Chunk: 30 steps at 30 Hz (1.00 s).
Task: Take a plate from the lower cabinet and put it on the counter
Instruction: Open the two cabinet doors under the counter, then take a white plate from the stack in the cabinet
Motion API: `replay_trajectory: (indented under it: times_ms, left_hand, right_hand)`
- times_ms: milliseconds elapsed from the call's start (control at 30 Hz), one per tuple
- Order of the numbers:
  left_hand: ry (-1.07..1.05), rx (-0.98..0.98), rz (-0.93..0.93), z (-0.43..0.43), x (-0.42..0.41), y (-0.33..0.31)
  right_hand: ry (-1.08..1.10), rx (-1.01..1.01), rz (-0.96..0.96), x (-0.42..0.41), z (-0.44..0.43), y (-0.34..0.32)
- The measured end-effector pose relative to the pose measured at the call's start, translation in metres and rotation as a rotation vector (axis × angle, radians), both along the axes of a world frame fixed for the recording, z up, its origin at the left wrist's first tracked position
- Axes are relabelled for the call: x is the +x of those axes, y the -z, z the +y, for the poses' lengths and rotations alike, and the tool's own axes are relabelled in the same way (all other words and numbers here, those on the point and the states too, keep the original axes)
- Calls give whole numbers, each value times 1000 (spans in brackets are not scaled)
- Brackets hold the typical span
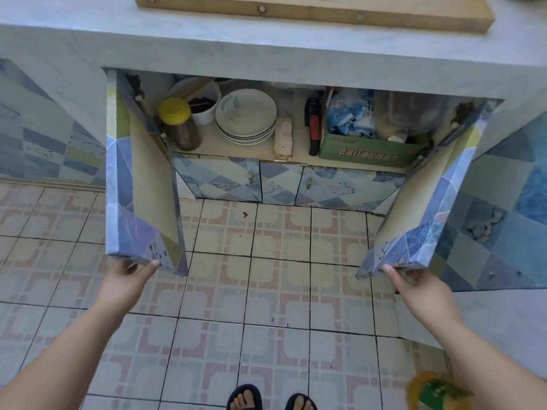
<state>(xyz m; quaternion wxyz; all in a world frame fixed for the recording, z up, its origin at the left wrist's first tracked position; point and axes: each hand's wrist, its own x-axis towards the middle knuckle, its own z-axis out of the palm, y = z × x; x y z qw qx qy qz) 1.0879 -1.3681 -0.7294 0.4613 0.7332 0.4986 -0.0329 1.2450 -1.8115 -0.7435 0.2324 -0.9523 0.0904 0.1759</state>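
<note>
A stack of white plates (246, 115) with dark rims sits on the shelf inside the lower cabinet, left of centre. Both cabinet doors stand swung out toward me. My left hand (127, 276) grips the bottom corner of the left door (139, 184). My right hand (414, 281) grips the bottom corner of the right door (438, 202). The grey counter (207, 28) runs across the top of the view, above the cabinet.
Left of the plates stand a yellow-lidded jar (177, 122) and a white tub (204, 102). To the right are a red-and-black tool (313, 125) and a green box (364, 149) of packets. A wooden board (296, 10) lies on the counter. A bottle (438, 392) stands on the floor.
</note>
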Motion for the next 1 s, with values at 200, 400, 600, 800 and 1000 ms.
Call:
replay_trajectory:
  times_ms: [200,400,600,800,1000]
  left_hand:
    - [-33,-83,276,-26,-7,-9]
    - [118,-262,198,-82,16,-30]
    - [128,-254,-82,-85,71,-60]
    - [136,-194,-271,-56,109,-59]
    - [74,-112,-272,-35,146,-30]
  right_hand:
    - [-87,-256,301,-21,14,-11]
    - [-237,-16,230,-40,91,-39]
    - [-256,93,53,-12,165,-69]
    - [-207,183,-46,25,206,-67]
    - [-229,198,-97,70,231,-45]
